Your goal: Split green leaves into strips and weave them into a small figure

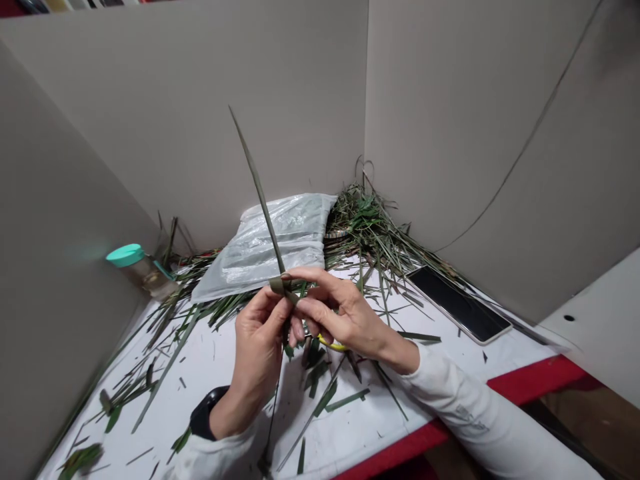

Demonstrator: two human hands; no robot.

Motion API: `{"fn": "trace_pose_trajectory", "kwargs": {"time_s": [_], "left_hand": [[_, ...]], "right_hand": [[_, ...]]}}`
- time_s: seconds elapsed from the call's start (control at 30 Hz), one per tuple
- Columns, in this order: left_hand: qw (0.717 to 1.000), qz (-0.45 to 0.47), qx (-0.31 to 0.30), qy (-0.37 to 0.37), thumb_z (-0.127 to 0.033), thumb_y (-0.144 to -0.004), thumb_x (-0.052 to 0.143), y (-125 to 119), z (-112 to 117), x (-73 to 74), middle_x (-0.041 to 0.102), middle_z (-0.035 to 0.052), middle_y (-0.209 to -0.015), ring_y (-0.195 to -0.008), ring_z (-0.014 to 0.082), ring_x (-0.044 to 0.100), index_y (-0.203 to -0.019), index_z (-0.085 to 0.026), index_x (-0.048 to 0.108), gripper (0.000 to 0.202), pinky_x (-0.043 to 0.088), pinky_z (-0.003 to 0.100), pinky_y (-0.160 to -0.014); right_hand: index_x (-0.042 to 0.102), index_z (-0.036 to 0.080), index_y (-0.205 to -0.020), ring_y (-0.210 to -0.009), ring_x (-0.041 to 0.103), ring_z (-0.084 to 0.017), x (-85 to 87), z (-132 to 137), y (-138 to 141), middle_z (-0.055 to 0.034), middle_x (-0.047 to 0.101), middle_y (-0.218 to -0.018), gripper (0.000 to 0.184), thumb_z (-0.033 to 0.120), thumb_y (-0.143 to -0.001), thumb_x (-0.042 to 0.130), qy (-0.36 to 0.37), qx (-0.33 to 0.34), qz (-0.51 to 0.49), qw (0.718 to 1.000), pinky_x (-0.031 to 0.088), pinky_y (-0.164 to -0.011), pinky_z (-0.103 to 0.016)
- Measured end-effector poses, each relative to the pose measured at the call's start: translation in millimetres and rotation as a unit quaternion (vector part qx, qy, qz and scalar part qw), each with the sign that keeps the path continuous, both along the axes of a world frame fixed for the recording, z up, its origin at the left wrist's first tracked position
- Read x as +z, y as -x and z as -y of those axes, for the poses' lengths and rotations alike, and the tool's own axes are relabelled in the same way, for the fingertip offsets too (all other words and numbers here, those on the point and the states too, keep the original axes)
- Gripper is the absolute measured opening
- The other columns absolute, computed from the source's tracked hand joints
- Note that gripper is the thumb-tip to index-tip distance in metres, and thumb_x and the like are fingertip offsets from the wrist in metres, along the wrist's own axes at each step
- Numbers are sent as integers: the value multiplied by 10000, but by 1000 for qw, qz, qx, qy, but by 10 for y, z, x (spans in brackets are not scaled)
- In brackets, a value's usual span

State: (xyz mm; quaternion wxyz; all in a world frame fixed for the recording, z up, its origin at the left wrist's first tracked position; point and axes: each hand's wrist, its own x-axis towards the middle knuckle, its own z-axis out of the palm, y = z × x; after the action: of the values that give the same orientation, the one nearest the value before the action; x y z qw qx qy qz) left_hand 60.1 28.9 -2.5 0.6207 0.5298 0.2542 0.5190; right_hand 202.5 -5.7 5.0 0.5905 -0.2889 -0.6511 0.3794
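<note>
Three grey partition panels (200, 113) stand around a white tabletop (215, 373) with a red edge. One heap of cut green leaf blades (365, 230) sits at 1 o'clock from the hands, and one clear plastic bag (270, 247) lies at 12 o'clock. One phone (457, 303) lies screen up at 2 o'clock. One jar (143, 270) with a teal lid stands at 10 o'clock, beside the left panel. Both hands are close together, clamped on one long leaf blade (260, 200): the left hand (257, 353), wearing one black watch (207, 413), and the right hand (345, 317) pinch a folded loop in it, held above the tabletop. The blade's long axis runs nearly upright, its tip leaning toward 11 o'clock, its lower end hanging toward 6 o'clock. One yellow handle (333, 345) shows beneath the right hand.
</note>
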Motion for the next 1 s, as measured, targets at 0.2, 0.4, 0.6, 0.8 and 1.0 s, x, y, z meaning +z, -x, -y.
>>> {"fn": "trace_pose_trajectory", "kwargs": {"time_s": [0.2,0.4,0.6,0.8,1.0], "left_hand": [[1000,23,10,8,-288,-798,778,0,31,28,555,-77,-574,-408,45,478,-843,-190,637,177,389,141,-398],[998,48,27,-18,-260,-818,766,-15,31,26,489,-105,-550,-392,40,446,-1111,-302,660,314,369,140,-395],[998,44,34,-9,-269,-797,788,-3,28,15,568,-82,-624,-391,32,447,-1196,-325,689,415,397,164,-403],[997,66,30,7,-234,-718,844,-4,18,83,671,-63,-658,-372,24,485,-1014,-286,751,315,376,130,-367],[994,64,88,-27,-225,-709,840,46,-29,123,683,-46,-600,-363,49,505,-1007,-254,702,329,331,125,-345]], "right_hand": [[551,182,-1291,-450,509,-85,-39,-30,13,76,574,-548,385,246,-916,610,-12,-47,38,998,423,-473,-195],[601,215,-1244,-460,498,-70,-41,-22,46,67,578,-573,315,211,-931,566,-9,-55,22,998,422,-468,-173],[607,214,-1192,-448,462,-71,-41,-30,58,84,529,-541,276,207,-920,561,42,5,-56,998,399,-384,-141],[502,213,-1161,-463,468,-74,-69,5,60,93,525,-572,250,227,-921,571,28,-45,-13,999,391,-442,-164],[530,208,-893,-557,548,-94,-50,-16,42,32,601,-701,68,241,-942,564,8,-150,93,984,436,-562,-220]]}}
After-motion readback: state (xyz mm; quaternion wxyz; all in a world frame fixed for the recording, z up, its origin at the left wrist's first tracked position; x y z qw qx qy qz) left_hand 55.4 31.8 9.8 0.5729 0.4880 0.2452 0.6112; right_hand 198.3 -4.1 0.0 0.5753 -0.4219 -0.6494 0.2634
